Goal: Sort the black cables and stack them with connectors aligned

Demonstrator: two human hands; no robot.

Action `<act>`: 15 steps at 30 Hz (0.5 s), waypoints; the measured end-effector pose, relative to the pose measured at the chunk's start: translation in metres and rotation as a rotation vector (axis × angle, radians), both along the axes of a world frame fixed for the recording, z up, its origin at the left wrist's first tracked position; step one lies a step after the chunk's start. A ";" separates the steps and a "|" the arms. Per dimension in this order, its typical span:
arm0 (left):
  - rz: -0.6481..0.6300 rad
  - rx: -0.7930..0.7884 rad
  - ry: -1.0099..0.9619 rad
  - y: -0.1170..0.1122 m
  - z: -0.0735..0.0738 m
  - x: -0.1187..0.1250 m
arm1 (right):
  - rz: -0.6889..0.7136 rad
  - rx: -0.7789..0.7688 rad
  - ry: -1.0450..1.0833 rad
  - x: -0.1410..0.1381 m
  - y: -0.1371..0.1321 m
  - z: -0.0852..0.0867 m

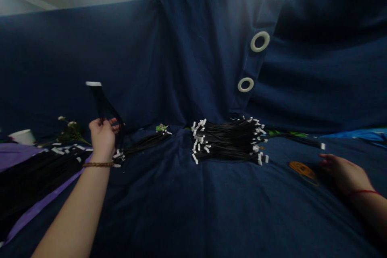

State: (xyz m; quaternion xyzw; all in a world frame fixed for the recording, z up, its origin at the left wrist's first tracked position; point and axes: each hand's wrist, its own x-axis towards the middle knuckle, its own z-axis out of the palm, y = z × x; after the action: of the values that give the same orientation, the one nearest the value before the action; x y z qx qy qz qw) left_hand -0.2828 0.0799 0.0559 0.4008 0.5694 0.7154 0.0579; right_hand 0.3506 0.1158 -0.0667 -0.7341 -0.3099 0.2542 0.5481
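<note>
On the left, my left hand (104,135) is raised and closed around a black flat cable (101,102). A white connector (93,84) tops this cable, and its lower part hangs behind the hand. On the right, my right hand (344,173) is low over the cloth beside a heap of orange rubber bands (302,169). Its fingers reach left, loosely apart, with nothing visible in them; their undersides are in shadow. Between the hands lies a thick stack of black cables (226,141) with white connectors at both ends.
A smaller cable bundle (148,143) lies left of the stack, and a single cable (298,140) right of it. More black cables (39,177) rest on purple material (42,205) at far left, near a white cup (22,137) and flowers (71,125). A blue curtain (196,56) hangs behind.
</note>
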 end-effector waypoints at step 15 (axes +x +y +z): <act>-0.916 -0.212 -0.567 -0.064 0.047 0.089 | -0.015 -0.013 0.197 -0.006 -0.003 0.006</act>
State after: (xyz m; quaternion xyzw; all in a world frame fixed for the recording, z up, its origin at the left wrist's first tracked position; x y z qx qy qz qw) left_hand -0.1940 0.0156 0.1024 0.3913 0.3678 0.6358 0.5543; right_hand 0.3446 0.1131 -0.0609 -0.7116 -0.2475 0.3230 0.5728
